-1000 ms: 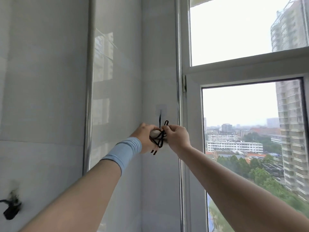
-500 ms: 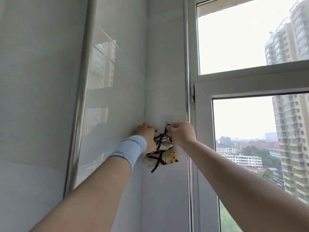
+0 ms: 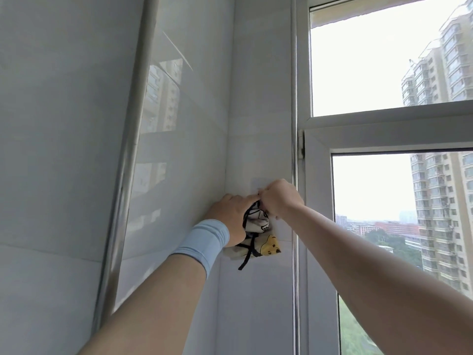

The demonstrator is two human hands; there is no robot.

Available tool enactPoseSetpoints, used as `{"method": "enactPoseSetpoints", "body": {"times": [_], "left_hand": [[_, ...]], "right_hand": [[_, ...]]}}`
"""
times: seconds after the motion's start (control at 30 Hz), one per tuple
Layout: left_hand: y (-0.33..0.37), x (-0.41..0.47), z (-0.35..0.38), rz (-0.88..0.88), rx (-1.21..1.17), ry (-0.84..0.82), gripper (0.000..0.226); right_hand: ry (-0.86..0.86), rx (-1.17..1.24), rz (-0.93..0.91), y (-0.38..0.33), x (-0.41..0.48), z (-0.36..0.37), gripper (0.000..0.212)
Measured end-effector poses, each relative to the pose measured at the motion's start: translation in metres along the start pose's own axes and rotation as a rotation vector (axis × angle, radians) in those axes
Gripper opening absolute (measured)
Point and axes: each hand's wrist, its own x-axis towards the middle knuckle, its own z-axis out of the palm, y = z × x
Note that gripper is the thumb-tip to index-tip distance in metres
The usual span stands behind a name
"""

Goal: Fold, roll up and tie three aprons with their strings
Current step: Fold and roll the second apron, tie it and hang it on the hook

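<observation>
A: Where's the apron sitting rn?
B: Rolled into a small bundle, being held vs the tiled wall in the corner, near the window frame. Black string is crossing it, one end dangling below.
A: Hands?
B: L hand is gripping the bundle from the left. Its back is facing the cam, so the fingers are hiding behind the cloth. R hand is curling tight at the bundle's top, pinching the string there, fingertips tucking out of sight.
A: Anything else getting blocked?
B: R hand is covering the lower part of a pale square pad on the wall; can't tell if there's a hook. Yellow bear print is peeking out bottom right. Blue wristband is wrapping the L wrist. Both elbows are getting cut off at the edge.
</observation>
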Motion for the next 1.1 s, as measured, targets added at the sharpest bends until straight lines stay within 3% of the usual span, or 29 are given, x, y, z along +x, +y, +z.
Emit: {"method": "enactPoseSetpoints", "body": {"times": [0.33, 0.57, 0.8, 0.93, 1.1], "left_hand": [[-0.005, 0.005, 0.017, -0.043, 0.021, -0.035, 0.075], [-0.008, -0.003, 0.025, -0.057, -0.047, -0.060, 0.071], [-0.008, -0.008, 0.021, -0.039, -0.086, -0.050, 0.080], [-0.002, -0.012, 0.011, -0.037, -0.262, 0.047, 0.091], [0.004, 0.000, 0.008, -0.006, -0.210, 0.019, 0.087]], "right_hand": [[-0.058, -0.180, 0.088, 0.000, -0.012, -0.004, 0.022], [0.038, -0.070, -0.140, 0.022, -0.046, 0.010, 0.034], [0.064, 0.235, -0.088, 0.013, -0.035, 0.011, 0.031], [0.073, 0.241, -0.112, 0.008, -0.024, 0.003, 0.036], [0.039, 0.224, -0.081, 0.009, -0.010, -0.007, 0.027]]}}
